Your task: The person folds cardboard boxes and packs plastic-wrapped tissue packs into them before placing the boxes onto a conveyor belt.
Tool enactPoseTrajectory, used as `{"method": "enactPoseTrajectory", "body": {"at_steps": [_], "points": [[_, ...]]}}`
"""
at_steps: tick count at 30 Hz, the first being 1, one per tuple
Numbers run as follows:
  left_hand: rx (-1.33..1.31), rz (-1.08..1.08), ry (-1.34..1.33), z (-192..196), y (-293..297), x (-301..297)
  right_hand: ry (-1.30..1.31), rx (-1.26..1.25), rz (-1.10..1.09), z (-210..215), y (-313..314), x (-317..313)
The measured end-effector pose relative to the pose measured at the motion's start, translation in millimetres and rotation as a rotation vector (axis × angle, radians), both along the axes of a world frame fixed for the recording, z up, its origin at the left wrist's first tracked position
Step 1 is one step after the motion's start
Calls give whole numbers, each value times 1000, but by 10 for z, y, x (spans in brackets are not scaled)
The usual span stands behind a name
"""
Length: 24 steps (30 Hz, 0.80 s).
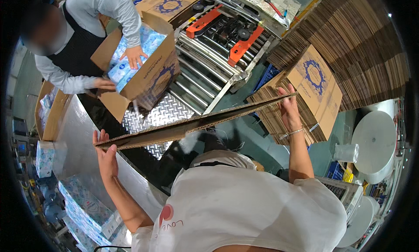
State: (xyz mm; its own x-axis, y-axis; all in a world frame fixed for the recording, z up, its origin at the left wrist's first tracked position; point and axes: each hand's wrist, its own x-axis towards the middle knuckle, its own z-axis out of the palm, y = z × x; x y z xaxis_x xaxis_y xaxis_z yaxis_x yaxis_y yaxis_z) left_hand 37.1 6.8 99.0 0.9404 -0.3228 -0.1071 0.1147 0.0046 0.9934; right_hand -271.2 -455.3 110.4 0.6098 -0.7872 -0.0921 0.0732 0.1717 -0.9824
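A folded-flat cardboard box (196, 123) spans the space in front of my chest, its edge turned up toward me and a narrow gap between its layers. Its left end sits between the thumb and fingers of my left hand (107, 158). Higher up, my right hand (290, 111) grips the other end, fingers along the far side. Beyond it, a co-worker's hand (134, 56) presses on blue-and-white packs (144, 44) inside an open carton (150, 77). The co-worker's other hand (104, 84) is at that carton's near side.
A roller conveyor (200, 73) with orange guides (246, 46) runs ahead. Stacked flat cartons (316, 84) stand at right, before a tall cardboard pile (349, 42). A metal table (85, 134) lies left, with blue packs (85, 204) beside it. White rolls (373, 143) are far right.
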Motion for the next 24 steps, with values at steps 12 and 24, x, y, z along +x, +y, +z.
{"method": "enactPoseTrajectory", "body": {"at_steps": [12, 24], "points": [[378, -263, 6, 379, -933, -3, 226, -645, 447, 266, 721, 655], [1136, -335, -622, 291, -1751, -10, 760, -1197, 1583, 22, 1330, 1538]]}}
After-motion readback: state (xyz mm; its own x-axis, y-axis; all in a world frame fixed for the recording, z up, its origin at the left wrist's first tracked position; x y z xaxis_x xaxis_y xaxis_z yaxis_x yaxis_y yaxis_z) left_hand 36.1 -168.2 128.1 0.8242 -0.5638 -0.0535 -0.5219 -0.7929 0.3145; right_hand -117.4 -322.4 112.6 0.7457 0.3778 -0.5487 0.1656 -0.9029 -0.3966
